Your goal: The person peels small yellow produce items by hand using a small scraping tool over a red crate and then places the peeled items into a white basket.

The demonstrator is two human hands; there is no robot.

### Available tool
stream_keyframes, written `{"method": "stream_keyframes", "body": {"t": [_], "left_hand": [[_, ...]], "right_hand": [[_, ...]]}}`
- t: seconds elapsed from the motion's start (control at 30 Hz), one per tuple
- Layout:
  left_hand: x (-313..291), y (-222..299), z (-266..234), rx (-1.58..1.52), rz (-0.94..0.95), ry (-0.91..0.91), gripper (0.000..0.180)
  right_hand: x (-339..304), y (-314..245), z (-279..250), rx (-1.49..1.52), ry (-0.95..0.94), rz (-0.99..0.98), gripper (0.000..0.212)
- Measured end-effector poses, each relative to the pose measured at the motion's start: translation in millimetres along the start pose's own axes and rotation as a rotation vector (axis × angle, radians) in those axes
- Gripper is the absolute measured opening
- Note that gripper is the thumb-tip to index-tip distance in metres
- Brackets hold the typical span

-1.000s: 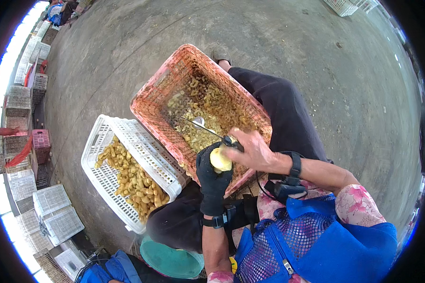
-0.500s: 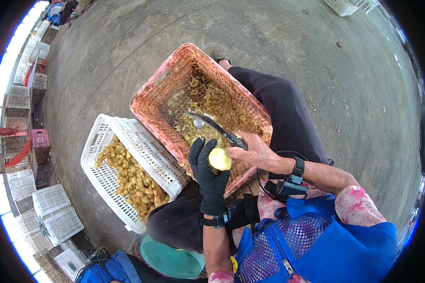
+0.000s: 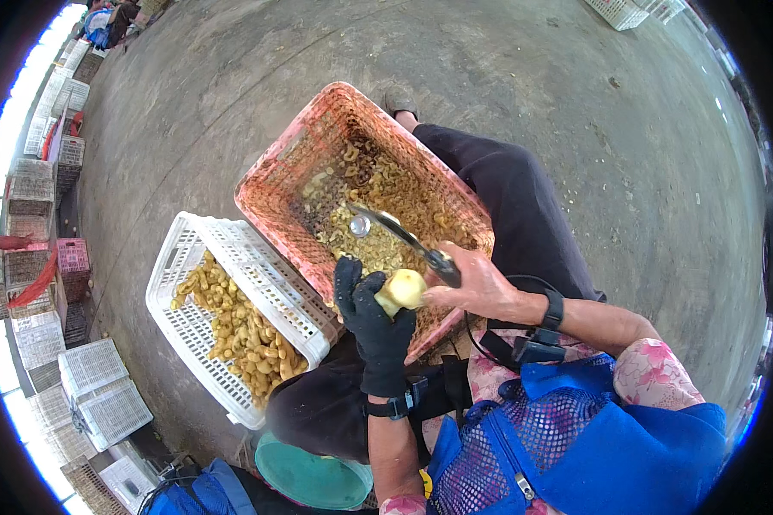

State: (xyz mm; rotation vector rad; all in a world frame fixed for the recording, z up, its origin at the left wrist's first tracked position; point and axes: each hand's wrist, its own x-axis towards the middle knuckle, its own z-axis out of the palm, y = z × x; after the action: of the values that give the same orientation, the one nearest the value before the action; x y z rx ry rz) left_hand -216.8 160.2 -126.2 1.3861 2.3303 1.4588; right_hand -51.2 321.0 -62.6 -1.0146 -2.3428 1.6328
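Observation:
My left hand (image 3: 374, 330), in a black glove, grips a rounded pale-yellow piece of produce (image 3: 404, 289) with a smooth cut face; its exact kind is unclear. Bare, my right hand (image 3: 483, 281) is wrapped round the dark handle of a curved knife (image 3: 394, 227). The blade reaches left and away over the reddish crate (image 3: 276, 165), apart from the held piece. My right thumb is close beside that piece, perhaps touching it. Inside the crate lie yellow-brown peelings (image 3: 404, 193). A round shiny spot shows by the blade, and I cannot make out what it is.
Left of the reddish crate stands a white crate (image 3: 165, 287) with many knobbly yellow-brown pieces (image 3: 249, 322). A green basin (image 3: 305, 476) sits by my left leg. Stacked crates (image 3: 103, 390) line the left side. Concrete floor (image 3: 232, 77) spreads ahead and right.
The knife and my right hand have turned slightly, and the blade's tip has shifted a little right. The pale-yellow piece has tilted and moved slightly right in my left hand.

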Motion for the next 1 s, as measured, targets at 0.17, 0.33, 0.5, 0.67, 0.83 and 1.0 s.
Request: {"method": "stream_keyframes", "body": {"t": [0.17,0.33,0.5,0.67,0.83,1.0], "left_hand": [[-7,6,2,0.043,0.000,-0.047,0.056],[-7,15,-13,-0.148,-0.090,0.061,0.087],[-9,18,-17,-1.071,-0.756,0.026,0.063],[1,7,-23,-0.989,-0.669,0.122,0.055],[9,3,-22,-0.972,-0.615,0.205,0.055],[14,2,-9,-0.797,-0.563,0.232,0.049]], "right_hand": [[17,8,22,0.007,0.086,-0.002,0.081],[21,16,20,0.329,0.102,0.059,0.061],[21,0,24,0.180,0.060,-0.096,0.056],[13,-1,3,-0.085,0.127,-0.244,0.046],[-11,-5,-14,-0.274,0.025,-0.310,0.045],[-13,3,-24,-0.345,-0.039,-0.258,0.043]]}}
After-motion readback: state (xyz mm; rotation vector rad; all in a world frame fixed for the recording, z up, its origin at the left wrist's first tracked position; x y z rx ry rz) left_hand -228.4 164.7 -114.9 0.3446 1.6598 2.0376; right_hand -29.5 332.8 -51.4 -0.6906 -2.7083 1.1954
